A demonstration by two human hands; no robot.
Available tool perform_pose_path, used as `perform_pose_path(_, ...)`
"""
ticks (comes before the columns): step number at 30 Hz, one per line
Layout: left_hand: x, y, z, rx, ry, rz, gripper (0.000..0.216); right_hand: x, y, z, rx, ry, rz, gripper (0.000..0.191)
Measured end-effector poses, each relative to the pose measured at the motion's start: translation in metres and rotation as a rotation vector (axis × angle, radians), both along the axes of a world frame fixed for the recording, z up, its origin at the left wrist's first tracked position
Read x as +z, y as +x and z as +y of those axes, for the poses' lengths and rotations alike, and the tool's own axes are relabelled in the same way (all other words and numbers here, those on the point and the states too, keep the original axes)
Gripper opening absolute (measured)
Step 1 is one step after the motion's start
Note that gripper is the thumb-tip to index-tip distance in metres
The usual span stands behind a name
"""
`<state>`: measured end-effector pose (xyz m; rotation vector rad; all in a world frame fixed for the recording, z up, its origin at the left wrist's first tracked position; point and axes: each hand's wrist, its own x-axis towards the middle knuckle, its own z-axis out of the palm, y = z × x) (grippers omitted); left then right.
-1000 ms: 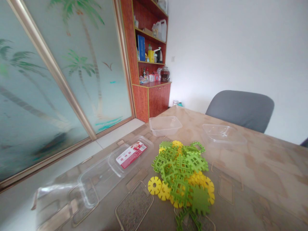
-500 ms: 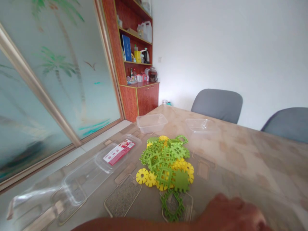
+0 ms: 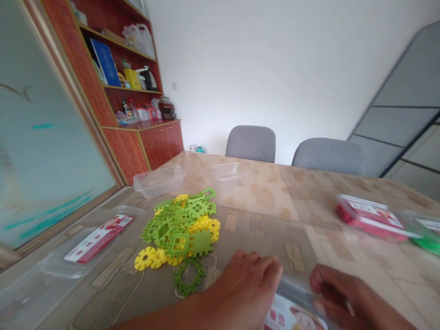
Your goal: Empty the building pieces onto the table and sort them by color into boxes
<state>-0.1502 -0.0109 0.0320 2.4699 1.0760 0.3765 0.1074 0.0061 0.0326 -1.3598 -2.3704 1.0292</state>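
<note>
While the left hand (image 3: pixel 249 284) and right hand (image 3: pixel 338 298) clasp the clear box (image 3: pixel 294 311) just right of the pile of green and yellow pieces (image 3: pixel 178 224), a sudden tug could, I judge, spill its contents into that pile.

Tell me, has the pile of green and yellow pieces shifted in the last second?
No. The pile has stayed: its nearest green frame lies on the same tablecloth rectangle; only the view swung right.

Soft, even daylight is filling the room, shadows barely showing. Motion blur is smearing the left grip (image 3: pixel 247 284) and right grip (image 3: pixel 343 298) at the near edge of the counter (image 3: pixel 268 197), and the wide lens is stretching the sides.
</note>
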Motion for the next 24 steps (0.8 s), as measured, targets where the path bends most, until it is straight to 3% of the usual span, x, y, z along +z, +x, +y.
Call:
perform_pose_path(8,0.018,-0.005,-0.009,0.082,-0.109,0.031,0.089,0.008,-0.021,-0.008,-0.101,0.159,0.006,0.020)
perform_pose_path(14,0.027,-0.008,-0.012,0.052,-0.152,0.016,0.101,0.006,-0.033,0.004,-0.124,0.110,0.150,0.023)
perform_pose_path(19,0.017,0.001,-0.012,-0.029,-0.115,0.021,0.097,0.003,-0.034,0.011,-0.106,0.028,0.255,0.032)
perform_pose_path(24,0.005,0.009,-0.008,-0.011,-0.099,0.047,0.102,0.003,-0.023,0.016,-0.043,-0.101,0.354,0.043)
